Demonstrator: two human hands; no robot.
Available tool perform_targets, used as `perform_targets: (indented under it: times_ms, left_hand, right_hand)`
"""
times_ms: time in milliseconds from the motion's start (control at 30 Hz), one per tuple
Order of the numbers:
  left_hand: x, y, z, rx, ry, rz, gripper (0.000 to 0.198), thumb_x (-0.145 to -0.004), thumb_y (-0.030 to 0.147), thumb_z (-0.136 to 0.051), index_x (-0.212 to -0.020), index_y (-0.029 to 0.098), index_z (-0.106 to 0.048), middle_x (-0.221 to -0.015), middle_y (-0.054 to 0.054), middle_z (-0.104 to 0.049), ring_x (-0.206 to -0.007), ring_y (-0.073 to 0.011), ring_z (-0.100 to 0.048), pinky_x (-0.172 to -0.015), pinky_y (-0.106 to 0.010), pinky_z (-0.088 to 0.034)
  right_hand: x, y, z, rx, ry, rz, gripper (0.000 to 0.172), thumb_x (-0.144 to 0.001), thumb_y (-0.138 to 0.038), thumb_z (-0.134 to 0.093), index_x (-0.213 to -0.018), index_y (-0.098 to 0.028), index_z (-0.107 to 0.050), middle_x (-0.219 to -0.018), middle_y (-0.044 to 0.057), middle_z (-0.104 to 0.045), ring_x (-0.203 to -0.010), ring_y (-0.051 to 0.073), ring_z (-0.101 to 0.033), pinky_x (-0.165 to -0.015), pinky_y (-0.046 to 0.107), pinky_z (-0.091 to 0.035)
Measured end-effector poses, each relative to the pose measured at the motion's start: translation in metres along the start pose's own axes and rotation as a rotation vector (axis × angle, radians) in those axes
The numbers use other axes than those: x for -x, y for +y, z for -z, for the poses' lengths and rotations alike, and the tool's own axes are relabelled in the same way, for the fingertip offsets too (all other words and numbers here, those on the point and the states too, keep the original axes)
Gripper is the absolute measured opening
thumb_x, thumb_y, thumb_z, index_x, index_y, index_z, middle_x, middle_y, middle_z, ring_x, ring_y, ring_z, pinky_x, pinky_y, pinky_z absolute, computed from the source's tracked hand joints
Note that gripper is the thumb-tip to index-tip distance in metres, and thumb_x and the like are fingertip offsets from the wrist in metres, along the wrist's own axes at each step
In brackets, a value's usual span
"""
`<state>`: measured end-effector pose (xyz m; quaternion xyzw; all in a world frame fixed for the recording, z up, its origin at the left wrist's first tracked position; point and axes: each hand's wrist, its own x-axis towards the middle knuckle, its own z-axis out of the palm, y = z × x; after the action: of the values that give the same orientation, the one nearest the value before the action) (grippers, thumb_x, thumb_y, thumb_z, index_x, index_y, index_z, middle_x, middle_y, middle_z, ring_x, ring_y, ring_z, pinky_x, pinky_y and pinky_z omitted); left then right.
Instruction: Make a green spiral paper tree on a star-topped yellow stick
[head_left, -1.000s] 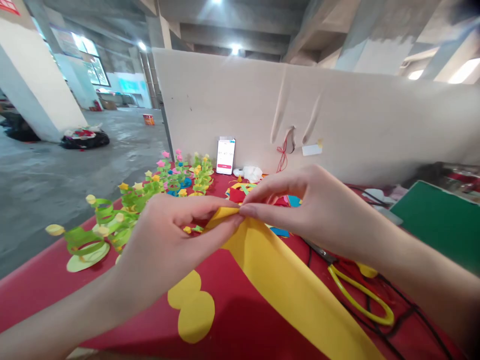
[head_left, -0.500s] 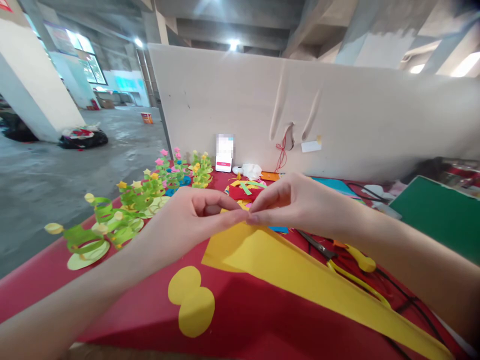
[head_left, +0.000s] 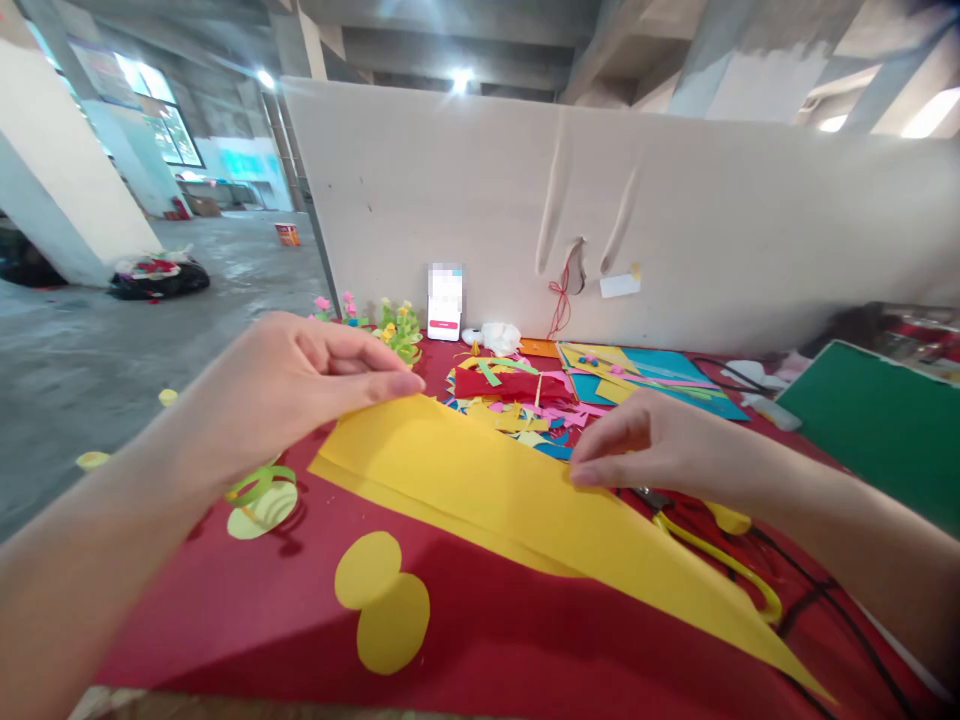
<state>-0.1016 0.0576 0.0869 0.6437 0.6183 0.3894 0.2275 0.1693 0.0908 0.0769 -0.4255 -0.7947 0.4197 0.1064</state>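
Note:
A folded sheet of yellow paper (head_left: 480,480) stretches between my two hands above the red tabletop. My left hand (head_left: 315,365) pinches its upper left corner between thumb and fingers. Along the folded top edge, further right, my right hand (head_left: 630,440) pinches the paper too. The sheet's layers part slightly along the lower left edge, and its pointed end reaches toward the bottom right. Two yellow paper circles (head_left: 394,625) lie overlapping in front of the sheet. Scissors with yellow handles (head_left: 720,555) rest partly hidden under my right forearm.
Green paper plants with flowers (head_left: 401,330) stand at the left, some behind my left arm. Paper scraps (head_left: 525,415) lie beyond the sheet. A phone (head_left: 445,302) leans on the white partition (head_left: 450,180). A blue board (head_left: 675,375), a green board (head_left: 885,440) and black cables (head_left: 847,620) are at the right.
My hands have moved apart along the paper's top edge, left hand leftward and right hand rightward and down. The paper has shifted left and lies more stretched between them.

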Motion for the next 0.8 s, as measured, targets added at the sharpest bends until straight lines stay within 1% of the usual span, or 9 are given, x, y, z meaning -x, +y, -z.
perform_targets:
  times_ms: [100, 167, 300, 367, 433, 533, 600, 700, 800]
  left_hand:
    - [-0.006, -0.003, 0.011, 0.027, 0.034, 0.07, 0.02, -0.062, 0.037, -0.069, -0.066, 0.018, -0.066, -0.057, 0.005, -0.068, -0.056, -0.0148, -0.065, -0.046, -0.017, -0.045]
    - [-0.008, -0.003, 0.012, -0.122, 0.052, 0.018, 0.021, -0.064, 0.04, -0.067, -0.068, 0.02, -0.067, -0.06, 0.004, -0.069, -0.059, -0.0156, -0.064, -0.053, -0.021, -0.048]
    - [-0.001, 0.0, -0.01, -0.448, 0.074, -0.366, 0.025, -0.075, 0.041, -0.057, -0.094, 0.028, -0.065, -0.1, 0.004, -0.067, -0.09, -0.0198, -0.061, -0.083, -0.033, -0.045]
    - [0.01, 0.002, -0.031, -0.39, -0.03, -0.605, 0.024, -0.083, 0.034, -0.049, -0.101, 0.024, -0.062, -0.108, 0.001, -0.064, -0.1, -0.0166, -0.057, -0.091, -0.029, -0.041]
    - [0.023, 0.003, -0.053, -0.343, -0.179, -0.697, 0.024, -0.086, 0.032, -0.047, -0.102, 0.021, -0.061, -0.102, 0.0, -0.066, -0.099, -0.0155, -0.057, -0.091, -0.028, -0.041]
    - [0.036, 0.002, -0.076, -0.274, -0.294, -0.629, 0.016, -0.084, 0.031, -0.052, -0.087, 0.021, -0.063, -0.084, 0.001, -0.068, -0.081, -0.0154, -0.061, -0.09, -0.032, -0.04]
    - [0.038, 0.003, -0.082, -0.22, -0.372, -0.54, 0.016, -0.081, 0.032, -0.056, -0.072, 0.02, -0.063, -0.07, 0.004, -0.066, -0.067, -0.013, -0.06, -0.078, -0.028, -0.045]
    - [0.033, 0.007, -0.077, -0.17, -0.456, -0.369, 0.02, -0.077, 0.033, -0.06, -0.062, 0.02, -0.061, -0.061, 0.005, -0.062, -0.06, -0.011, -0.057, -0.057, -0.02, -0.043]
    - [0.025, 0.011, -0.066, -0.177, -0.492, -0.24, 0.021, -0.075, 0.035, -0.06, -0.059, 0.021, -0.06, -0.061, 0.006, -0.062, -0.059, -0.0102, -0.056, -0.056, -0.018, -0.041]
  right_hand:
    - [0.01, 0.012, 0.007, 0.004, 0.019, -0.091, 0.019, -0.07, -0.04, -0.063, -0.064, -0.022, -0.068, -0.058, -0.003, -0.058, -0.055, 0.009, -0.047, -0.05, 0.02, -0.035]
    - [0.015, 0.016, 0.01, 0.046, 0.027, -0.1, 0.022, -0.071, -0.042, -0.062, -0.064, -0.022, -0.068, -0.057, -0.003, -0.056, -0.054, 0.009, -0.045, -0.048, 0.02, -0.033]
    - [0.015, 0.011, 0.01, 0.173, 0.03, -0.051, 0.019, -0.073, -0.038, -0.061, -0.066, -0.022, -0.068, -0.061, -0.002, -0.06, -0.056, 0.01, -0.048, -0.049, 0.021, -0.034]
    - [0.014, 0.005, 0.006, 0.215, 0.025, 0.01, 0.017, -0.073, -0.035, -0.06, -0.066, -0.021, -0.068, -0.062, -0.003, -0.062, -0.057, 0.01, -0.05, -0.05, 0.02, -0.035]
    - [0.012, -0.001, -0.002, 0.236, 0.009, 0.096, 0.014, -0.074, -0.03, -0.06, -0.067, -0.021, -0.068, -0.062, -0.004, -0.063, -0.057, 0.009, -0.052, -0.052, 0.02, -0.037]
    - [0.011, -0.009, -0.014, 0.213, -0.03, 0.195, 0.014, -0.075, -0.025, -0.057, -0.071, -0.02, -0.069, -0.067, -0.004, -0.066, -0.062, 0.009, -0.056, -0.06, 0.019, -0.04]
    - [0.011, -0.012, -0.019, 0.186, -0.051, 0.225, 0.016, -0.076, -0.025, -0.055, -0.075, -0.019, -0.07, -0.072, -0.003, -0.067, -0.066, 0.01, -0.058, -0.064, 0.019, -0.041]
    - [0.013, -0.01, -0.019, 0.176, -0.055, 0.234, 0.016, -0.076, -0.026, -0.056, -0.075, -0.018, -0.07, -0.069, -0.003, -0.067, -0.063, 0.009, -0.056, -0.062, 0.018, -0.041]
    - [0.02, 0.0, -0.006, 0.219, -0.042, 0.188, 0.015, -0.075, -0.027, -0.058, -0.073, -0.019, -0.07, -0.068, -0.004, -0.066, -0.062, 0.009, -0.055, -0.058, 0.019, -0.04]
